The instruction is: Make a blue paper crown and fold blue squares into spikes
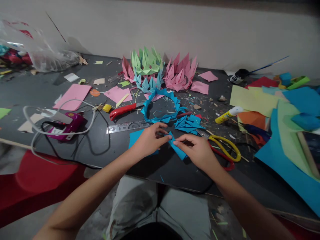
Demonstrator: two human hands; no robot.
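Between my hands is a small folded piece of blue paper [178, 150], slanting down to the right near the table's front edge. My left hand [152, 138] pinches its upper end. The fingers of my right hand [193, 148] are closed on its right side. Under my left wrist lies a flat blue paper sheet [135, 137], partly covered. Just beyond my hands are a pile of folded blue paper pieces [190, 124] and a ring of joined blue folded pieces [160, 118]. A clear ruler [127, 126] lies left of the ring.
Scissors with yellow and red handles [236, 151] lie beside my right hand. A red-handled knife [123, 110], glue stick [227, 115] and purple device with cables [68, 125] surround the work. Paper crowns [147, 61] stand at the back. Coloured sheets [257, 100] spread at right.
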